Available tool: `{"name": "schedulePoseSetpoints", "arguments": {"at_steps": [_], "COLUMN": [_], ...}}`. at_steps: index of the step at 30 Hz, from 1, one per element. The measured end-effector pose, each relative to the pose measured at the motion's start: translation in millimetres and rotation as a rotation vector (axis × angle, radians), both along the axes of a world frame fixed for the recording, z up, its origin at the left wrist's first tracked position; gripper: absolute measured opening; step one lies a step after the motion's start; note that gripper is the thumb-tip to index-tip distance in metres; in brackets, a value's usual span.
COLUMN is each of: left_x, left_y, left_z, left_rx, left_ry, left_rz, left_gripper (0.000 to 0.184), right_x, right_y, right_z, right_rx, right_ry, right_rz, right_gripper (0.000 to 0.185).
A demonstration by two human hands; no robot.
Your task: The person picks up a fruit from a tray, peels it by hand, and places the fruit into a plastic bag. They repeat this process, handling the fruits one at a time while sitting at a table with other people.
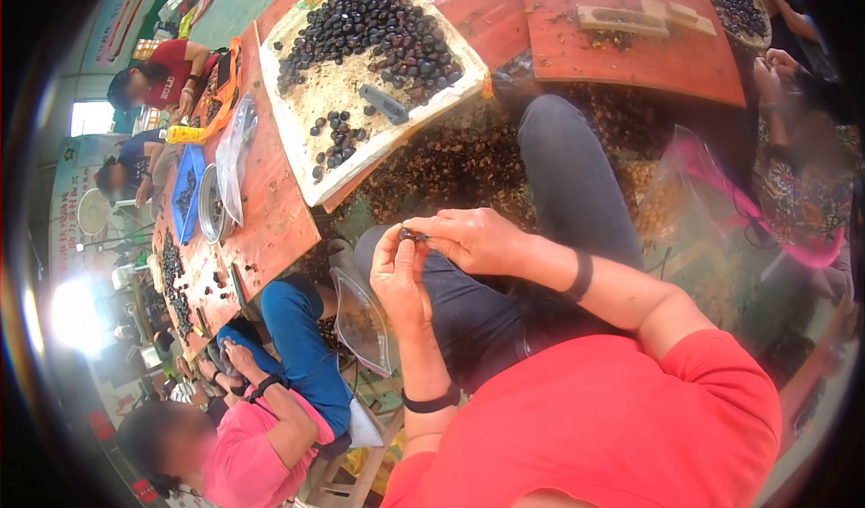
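Observation:
Above my lap, my left hand (403, 283) has its fingers raised and pinched on a small dark brown nut (413, 235). My right hand (473, 239) meets it from the other side, thumb and fingers closed at the same nut. Whether a small tool is also in the right fingers cannot be made out. Beyond my knees stands a white foam tray (311, 179) with a large heap of dark round nuts (378, 30) and a smaller group (338, 143). A grey-handled tool (385, 104) lies in the tray, apart from both hands.
The tray rests on a reddish wooden table (279, 228); a blue tray (188, 192) and metal bowl (213, 203) stand farther left. Shell scraps (432, 170) cover the floor. A person in pink (270, 436) sits close on my left, another person (802, 165) on the right.

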State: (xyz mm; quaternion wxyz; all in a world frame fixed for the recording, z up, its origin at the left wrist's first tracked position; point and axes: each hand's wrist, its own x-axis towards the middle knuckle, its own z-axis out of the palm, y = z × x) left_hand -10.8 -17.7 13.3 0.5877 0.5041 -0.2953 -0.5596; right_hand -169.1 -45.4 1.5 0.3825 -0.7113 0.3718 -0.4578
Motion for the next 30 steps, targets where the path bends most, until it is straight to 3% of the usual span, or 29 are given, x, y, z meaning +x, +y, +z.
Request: {"name": "schedulePoseSetpoints", "arguments": {"at_steps": [5, 8, 14, 19, 22, 30], "left_x": [-0.6, -8.5, -6.8, -1.0, -1.9, -4.0], "left_y": [1.7, 3.9, 2.9, 1.1, 2.0, 3.9], "left_z": [-3.0, -0.3, -1.6, -5.7, -2.9, -2.7], "left_rx": [-0.062, -0.082, -0.023, -0.017, -0.005, -0.018], "left_ry": [-0.041, -0.095, -0.007, -0.002, -0.059, -0.117], "left_rz": [-0.01, -0.004, 0.051, 0.036, 0.014, 0.016], "left_gripper": [0.026, 0.026, 0.028, 0.029, 0.029, 0.029], "right_x": [2.9, 9.6, 8.5, -2.7, -1.8, 3.9], "right_y": [0.7, -1.3, -0.8, -1.0, -2.7, 0.8], "right_z": [-2.0, -12.5, -7.7, 6.3, -1.4, -5.3], "right_rx": [0.046, 0.031, 0.133, 0.203, 0.038, 0.031], "right_ry": [0.008, -0.121, -0.218, -0.006, -0.026, -0.011], "right_rz": [0.018, -0.01, 0.049, 0.123, 0.049, -0.009], "right_gripper": [0.033, 0.033, 0.034, 0.039, 0.037, 0.034]}}
